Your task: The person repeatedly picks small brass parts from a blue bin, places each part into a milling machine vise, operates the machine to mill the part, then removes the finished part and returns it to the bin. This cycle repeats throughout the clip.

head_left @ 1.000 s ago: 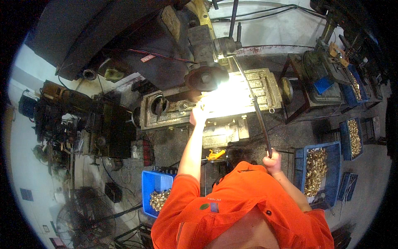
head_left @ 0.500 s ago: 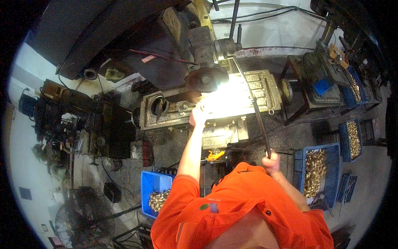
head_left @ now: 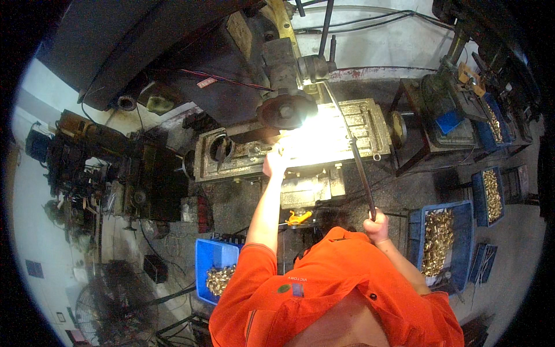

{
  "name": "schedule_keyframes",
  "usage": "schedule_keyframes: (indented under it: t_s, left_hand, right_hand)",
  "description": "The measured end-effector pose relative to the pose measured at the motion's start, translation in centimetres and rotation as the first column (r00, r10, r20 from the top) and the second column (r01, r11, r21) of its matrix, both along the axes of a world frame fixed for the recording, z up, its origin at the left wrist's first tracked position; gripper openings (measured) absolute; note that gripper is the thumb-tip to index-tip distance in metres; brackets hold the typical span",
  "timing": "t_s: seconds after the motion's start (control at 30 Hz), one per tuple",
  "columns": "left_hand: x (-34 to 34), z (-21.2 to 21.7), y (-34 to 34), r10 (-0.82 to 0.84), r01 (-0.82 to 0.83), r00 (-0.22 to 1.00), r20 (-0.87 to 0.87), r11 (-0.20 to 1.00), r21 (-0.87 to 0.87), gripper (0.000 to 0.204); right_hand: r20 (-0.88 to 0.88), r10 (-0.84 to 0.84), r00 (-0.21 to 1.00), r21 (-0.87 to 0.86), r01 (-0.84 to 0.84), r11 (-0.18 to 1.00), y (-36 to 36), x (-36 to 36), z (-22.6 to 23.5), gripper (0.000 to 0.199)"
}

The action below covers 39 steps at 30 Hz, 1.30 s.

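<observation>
My right hand (head_left: pixel 377 226) is wrapped round the lower end of a long dark lever (head_left: pixel 362 173), which runs up to the milling machine's head (head_left: pixel 281 69). My left hand (head_left: pixel 274 164) reaches to the front of the metal machine table (head_left: pixel 361 124), just below the round dark cutter (head_left: pixel 287 110). Its fingers are lost in the bright lamp glare, so what they touch or hold cannot be made out. An orange-yellow handle (head_left: pixel 299 218) sits under the table, between my arms.
A blue bin (head_left: pixel 203 272) of brass-coloured parts stands at my left, and a larger blue bin (head_left: pixel 466 231) of them at my right. Further right is another blue tray (head_left: pixel 480 211) of parts. A fan (head_left: pixel 118 303) stands lower left; other machines (head_left: pixel 139 173) line the left side.
Almost nothing differs. My right hand and the lever end have shifted very slightly left; my left hand stays at the table's front.
</observation>
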State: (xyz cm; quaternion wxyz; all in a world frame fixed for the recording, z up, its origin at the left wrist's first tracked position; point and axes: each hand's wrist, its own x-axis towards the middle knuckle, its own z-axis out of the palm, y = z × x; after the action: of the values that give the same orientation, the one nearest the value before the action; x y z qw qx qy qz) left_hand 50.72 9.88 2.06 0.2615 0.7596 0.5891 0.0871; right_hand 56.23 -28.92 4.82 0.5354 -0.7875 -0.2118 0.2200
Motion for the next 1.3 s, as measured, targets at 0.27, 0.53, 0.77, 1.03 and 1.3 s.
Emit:
schedule_keyframes:
  t_s: [0.27,0.53,0.77,1.03,1.3]
  left_hand:
    - [0.0,-0.2,0.3,0.003,-0.004,0.999,-0.054,1.0,-0.017,0.051]
    - [0.0,-1.4,0.6,-0.016,0.016,1.0,0.016,1.0,0.023,0.054]
    - [0.0,-0.7,0.3,0.001,-0.001,1.0,0.003,1.0,-0.012,0.053]
    - [-0.2,-1.3,0.7,-0.001,0.001,1.0,-0.011,1.0,0.012,0.053]
    - [-0.4,-0.5,0.2,0.032,-0.031,0.999,0.021,0.999,-0.021,0.058]
  right_hand:
    - [0.074,-0.019,0.997,-0.027,0.021,0.999,0.1,0.0,-0.4,0.012]
    - [0.077,-0.014,0.997,-0.017,0.015,1.0,0.1,0.1,-1.1,0.015]
    - [0.05,-0.02,0.999,-0.032,0.022,0.999,0.2,0.1,-0.7,0.013]
    - [0.044,-0.009,0.999,-0.011,0.009,1.0,0.3,0.1,-0.5,0.011]
    - [0.001,-0.014,1.0,0.0,0.014,1.0,0.4,0.0,-0.1,0.011]
